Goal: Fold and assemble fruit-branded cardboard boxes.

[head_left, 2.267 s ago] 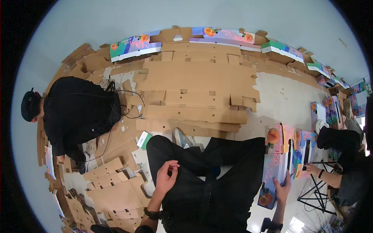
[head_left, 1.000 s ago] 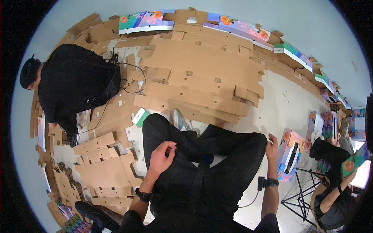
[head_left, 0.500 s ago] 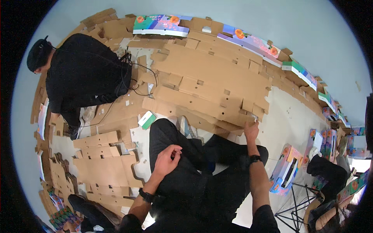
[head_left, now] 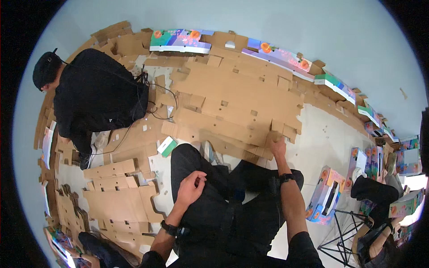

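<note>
We've got a capped co-worker (head_left: 100,96) in black at left, black cable (head_left: 176,97) looped behind, pale wall (head_left: 268,18) up top, fruit-printed carton (head_left: 181,41) along its base, black folding frame (head_left: 342,235) lower right.

Flattened cardboard (head_left: 241,94), centre: matt brown paperboard | printed carton (head_left: 322,195), lower right: smooth card | trousers (head_left: 203,210), lower centre: matt cloth | floor (head_left: 326,138), right of centre: smooth, glossy
</note>
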The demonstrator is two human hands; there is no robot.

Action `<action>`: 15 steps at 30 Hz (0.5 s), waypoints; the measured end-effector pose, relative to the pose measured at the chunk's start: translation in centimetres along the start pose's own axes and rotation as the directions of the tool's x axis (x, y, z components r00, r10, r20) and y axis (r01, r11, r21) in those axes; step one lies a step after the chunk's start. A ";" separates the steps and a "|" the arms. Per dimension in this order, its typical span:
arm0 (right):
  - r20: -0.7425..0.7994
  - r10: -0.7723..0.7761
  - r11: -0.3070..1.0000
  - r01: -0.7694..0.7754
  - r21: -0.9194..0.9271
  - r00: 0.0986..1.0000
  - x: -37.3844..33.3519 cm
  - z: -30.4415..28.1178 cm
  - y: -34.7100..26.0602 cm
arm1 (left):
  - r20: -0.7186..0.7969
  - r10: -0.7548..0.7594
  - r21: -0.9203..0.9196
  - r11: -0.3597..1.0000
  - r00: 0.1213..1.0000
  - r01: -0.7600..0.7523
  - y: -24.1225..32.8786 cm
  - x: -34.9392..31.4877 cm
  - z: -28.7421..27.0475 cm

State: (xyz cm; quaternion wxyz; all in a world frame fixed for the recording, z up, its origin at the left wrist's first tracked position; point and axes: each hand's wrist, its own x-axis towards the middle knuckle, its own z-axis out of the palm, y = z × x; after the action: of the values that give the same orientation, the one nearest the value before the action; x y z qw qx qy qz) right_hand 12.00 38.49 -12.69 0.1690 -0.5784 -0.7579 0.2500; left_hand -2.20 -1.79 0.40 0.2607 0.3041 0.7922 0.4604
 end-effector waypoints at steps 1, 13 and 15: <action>0.176 0.111 0.994 -0.105 -0.040 0.978 0.6 0.0 -0.1 | -0.001 0.004 0.003 1.000 1.000 -0.004 -0.1 0.0 0.0; 0.277 0.504 0.060 -0.353 0.934 0.818 -6.2 -4.6 -3.7 | 0.009 0.026 -0.021 0.999 1.000 -0.026 -0.4 0.0 0.2; 0.153 0.515 0.071 -0.220 0.973 0.843 -10.4 -5.3 -5.7 | 0.023 0.019 0.012 1.000 1.000 -0.019 -0.5 0.0 0.2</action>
State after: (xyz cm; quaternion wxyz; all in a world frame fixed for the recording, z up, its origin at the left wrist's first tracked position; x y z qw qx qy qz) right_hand 13.20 28.28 -4.71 0.5126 -0.5329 -0.2225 0.6354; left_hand -2.19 -1.89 -0.07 0.2637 0.3184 0.7890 0.4546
